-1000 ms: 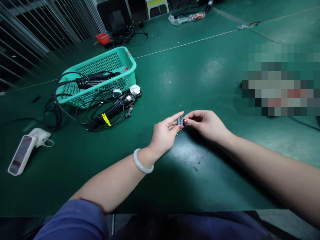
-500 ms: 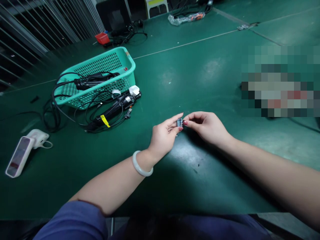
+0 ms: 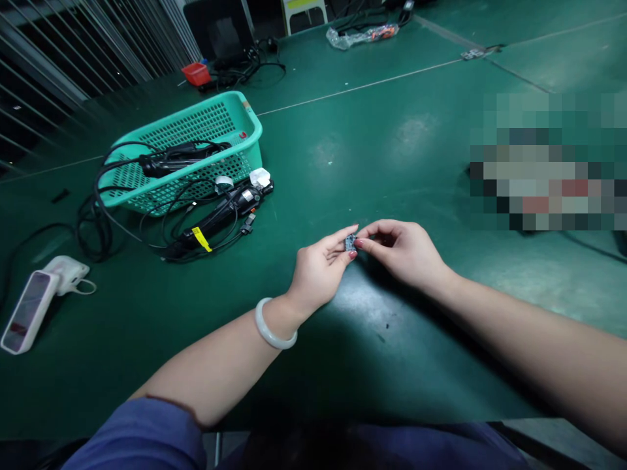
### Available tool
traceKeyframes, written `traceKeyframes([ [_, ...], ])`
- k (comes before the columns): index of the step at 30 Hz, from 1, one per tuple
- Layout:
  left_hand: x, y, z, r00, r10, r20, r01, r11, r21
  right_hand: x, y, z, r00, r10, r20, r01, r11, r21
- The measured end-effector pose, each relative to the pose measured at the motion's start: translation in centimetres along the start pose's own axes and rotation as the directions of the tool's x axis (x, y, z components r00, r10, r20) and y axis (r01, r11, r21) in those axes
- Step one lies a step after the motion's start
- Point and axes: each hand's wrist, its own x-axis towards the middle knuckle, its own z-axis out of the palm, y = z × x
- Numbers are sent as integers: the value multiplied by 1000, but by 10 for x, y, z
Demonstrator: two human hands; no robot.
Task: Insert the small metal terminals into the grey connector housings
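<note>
Between the thumb and fingers of my left hand (image 3: pixel 321 264) is a small grey-blue block-like part (image 3: pixel 350 242) with fine detail on its face; its exact kind is too small to make out. My right hand (image 3: pixel 404 248) is closed in a pinch, thumb and index fingertip against the right side of this part. Whatever lies between those right fingertips is hidden. Both hands are held above the green table (image 3: pixel 313 372), and a pale bangle (image 3: pixel 273 328) circles my left wrist.
A turquoise basket (image 3: pixel 245 153) holds black cabled devices. Beside it lies a black cylindrical device (image 3: pixel 220 219) with cables and a yellow tag. At left is a white handheld device with a screen (image 3: pixel 32 310). A red container (image 3: pixel 196 74) stands farther back. Something at right is pixelated.
My right fingertips have moved slightly closer onto the small grey-blue part. The whole view has shifted a little, and my left hand keeps its hold.
</note>
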Motion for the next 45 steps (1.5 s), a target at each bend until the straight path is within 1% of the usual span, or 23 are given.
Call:
traceKeyframes([
  [2,0,1,0,1000,0,-4,0,1000,-10,1,0,0,1000,-16,-6,16,1000,-9],
  [4,0,3,0,1000,4,-17,-4,1000,-6,2,1,-1,1000,3,19,-4,999,48],
  [6,0,5,0,1000,-7,-24,7,1000,-8,4,2,-2,993,52,108,-73,978,197],
  [8,0,8,1,999,-35,-19,34,999,-31,5,2,-3,972,88,216,-162,921,355],
  [10,0,9,2,998,-66,-11,65,996,-69,5,2,-4,954,98,283,-218,875,432],
  [11,0,10,2,997,-83,-9,81,993,-91,5,1,-4,952,98,290,-222,874,433],
  [12,1,10,3,995,-102,-7,100,988,-113,5,1,-4,957,93,274,-204,888,411],
  [13,2,9,3,992,-124,-7,122,983,-137,5,1,-3,969,79,234,-163,916,367],
  [15,5,8,1,984,-174,-30,165,968,-190,6,3,-4,994,26,107,-50,973,225],
  [17,9,6,-2,973,-213,-86,187,951,-245,8,7,-5,1000,-28,-8,28,998,61],
  [18,11,6,-3,967,-226,-121,186,944,-273,10,10,-7,998,-44,-39,44,999,-9],
  [19,13,5,-5,960,-234,-154,180,937,-300,11,13,-8,997,-56,-46,53,996,-67],
  [21,15,5,-7,950,-241,-200,161,923,-349,13,17,-9,996,-93,-10,91,983,-158],
  [23,17,5,-8,943,-248,-220,152,913,-379,13,20,-8,986,-149,69,161,962,-222],
  [26,17,4,-8,941,-252,-225,152,910,-386,9,18,-3,959,-229,166,268,922,-279],
  [31,18,1,-8,946,-242,-215,152,918,-367,6,13,9,910,-334,244,408,825,-390],
  [34,18,1,-9,946,-242,-215,154,920,-360,8,13,14,885,-366,287,461,767,-445],
  [38,18,3,-8,943,-255,-214,156,907,-392,9,13,15,868,-367,334,492,720,-489],
  [39,18,3,-8,943,-257,-213,157,904,-397,9,13,14,871,-364,328,487,725,-488],
  [40,18,3,-8,943,-258,-212,158,904,-398,8,12,13,883,-361,302,467,749,-471],
  [41,17,2,-8,944,-257,-208,159,904,-396,8,11,11,901,-353,254,432,791,-434],
  [43,17,2,-8,948,-251,-195,161,908,-387,7,9,9,945,-307,117,328,892,-311],
  [45,16,1,-7,955,-238,-178,158,914,-375,6,6,7,974,-227,-10,222,959,-174],
])
